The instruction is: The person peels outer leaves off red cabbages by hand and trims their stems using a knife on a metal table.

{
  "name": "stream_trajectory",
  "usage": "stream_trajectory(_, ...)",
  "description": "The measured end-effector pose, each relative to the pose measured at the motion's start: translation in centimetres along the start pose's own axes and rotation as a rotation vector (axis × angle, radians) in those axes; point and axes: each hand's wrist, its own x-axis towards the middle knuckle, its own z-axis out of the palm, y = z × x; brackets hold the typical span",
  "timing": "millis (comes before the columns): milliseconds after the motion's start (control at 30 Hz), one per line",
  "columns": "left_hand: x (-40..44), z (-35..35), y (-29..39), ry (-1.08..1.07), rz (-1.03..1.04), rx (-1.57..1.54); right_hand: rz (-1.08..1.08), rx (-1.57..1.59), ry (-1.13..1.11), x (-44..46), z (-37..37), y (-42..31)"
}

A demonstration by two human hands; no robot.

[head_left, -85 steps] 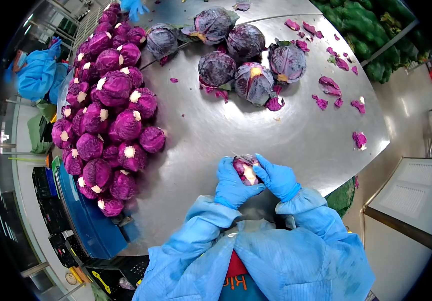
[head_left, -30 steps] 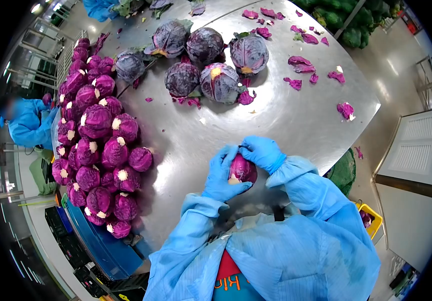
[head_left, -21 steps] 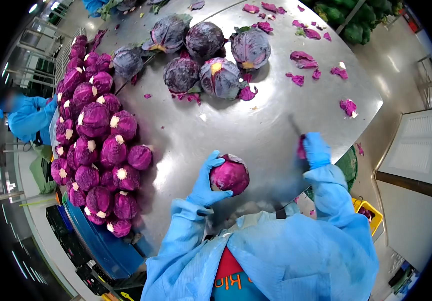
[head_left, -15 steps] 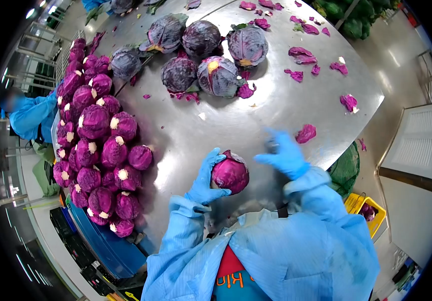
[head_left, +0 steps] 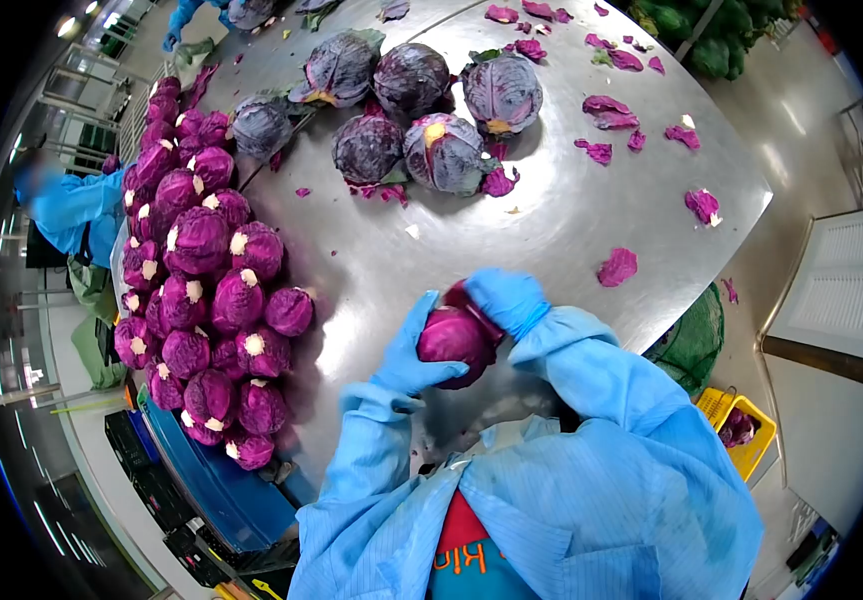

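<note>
My left hand (head_left: 416,350), in a blue glove, cups a purple-red cabbage (head_left: 453,345) from its left side, thumb below and fingers above. Against the cabbage's upper right, my gloved right hand (head_left: 507,300) is closed on an outer cabbage leaf (head_left: 473,303) that stands a little off the head. My right fingertips are partly hidden behind the hand. Both hands are above the near part of the steel table (head_left: 571,220).
Trimmed red cabbages (head_left: 201,240) with pale cut stems are heaped at left. Several dull, untrimmed cabbages (head_left: 441,150) sit farther back. Loose leaves (head_left: 616,267) lie at right. A yellow crate (head_left: 748,440) stands on the floor at right. A person in blue (head_left: 76,210) is at far left.
My right hand has moved left from above the table onto the cabbage and closed on its outer leaf. My left hand still holds the cabbage. The view has shifted slightly.
</note>
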Motion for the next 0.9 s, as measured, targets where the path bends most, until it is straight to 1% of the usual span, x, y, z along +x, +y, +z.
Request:
stream_trajectory(33,-0.5,-0.6,-0.6,0.015,0.009,-0.046,0.153,-0.081,0.074,0.8,4.1,4.6)
stream_trajectory(67,-1.0,-1.4,-1.7,0.031,0.023,-0.090,0.265,-0.103,0.032,-0.3,3.7,6.7)
stream_trajectory(100,-1.5,-1.8,-3.1,0.052,0.035,-0.136,0.225,-0.035,0.314,-2.0,4.8,9.0)
stream_trajectory(133,-2.1,-1.3,-4.6,0.182,0.058,-0.274,0.246,-0.071,0.386,-3.8,3.5,9.2)
stream_trajectory(167,-2.5,-0.8,-4.4,0.227,-0.019,-0.461,0.244,-0.095,0.420,-5.4,3.0,10.6)
stream_trajectory(200,-2.7,-0.3,-3.8,0.273,-0.094,-0.648,0.203,-0.095,0.509,-6.9,3.1,12.7)
stream_trajectory(233,-2.6,0.2,-3.5,0.319,-0.157,-0.838,0.316,-0.122,0.488,-8.5,1.8,13.5)
stream_trajectory(267,-2.8,0.9,-5.5,0.476,-0.269,-0.820,0.331,-0.190,0.487,-10.2,0.5,14.5)
stream_trajectory(300,-2.6,1.2,-5.1,0.454,-0.381,-0.914,0.405,-0.231,0.436,-11.8,-0.5,15.7)
stream_trajectory(333,-2.3,1.5,-4.3,0.431,-0.492,-1.009,0.420,-0.239,0.403,-13.1,-2.1,16.3)
stream_trajectory(367,-2.0,1.8,-3.7,0.405,-0.603,-1.103,0.447,-0.180,0.347,-14.0,-4.2,15.9)
stream_trajectory(400,-1.7,2.3,-3.3,0.431,-0.636,-0.982,0.520,-0.251,0.459,-13.8,-4.9,15.2)
stream_trajectory(433,-0.5,2.1,-5.6,0.623,-0.402,-0.520,0.599,-0.318,0.576,-13.4,-5.2,14.1)
stream_trajectory(467,-0.2,3.1,-7.6,0.819,-0.205,-0.320,0.467,-0.204,0.628,-13.0,-5.5,12.7)
stream_trajectory(500,0.4,4.0,-5.6,0.998,0.002,-0.116,0.334,-0.092,0.680,-12.2,-6.1,10.7)
stream_trajectory(533,0.4,3.6,-4.1,0.775,0.161,0.140,0.199,0.018,0.735,-11.2,-6.2,9.1)
stream_trajectory(567,0.2,2.7,-2.7,0.538,0.315,0.392,0.067,0.192,0.785,-9.8,-4.2,8.4)
stream_trajectory(600,0.0,2.2,-1.5,0.288,0.460,0.635,0.368,0.449,0.402,-10.0,-3.8,6.2)
stream_trajectory(633,-0.4,1.9,-0.3,0.208,0.426,0.677,0.322,0.419,0.298,-9.4,-1.5,5.9)
stream_trajectory(667,-0.6,1.6,0.7,0.135,0.392,0.718,0.274,0.442,0.248,-9.0,-0.3,4.2)
stream_trajectory(700,-0.8,1.5,1.2,0.069,0.354,0.757,0.336,0.494,0.111,-8.5,0.7,3.2)
stream_trajectory(733,-0.5,2.1,0.5,0.177,0.391,0.780,0.322,0.568,0.089,-8.4,0.5,1.2)
stream_trajectory(833,-0.3,2.2,0.9,0.280,0.129,0.673,0.270,0.429,0.157,-7.2,4.0,-0.2)
stream_trajectory(867,0.2,2.0,0.0,0.309,0.121,0.664,0.196,0.234,0.247,-6.8,5.0,-0.1)
stream_trajectory(900,0.6,1.9,-0.6,0.341,0.092,0.524,0.170,0.151,0.284,-6.4,5.2,-0.4)
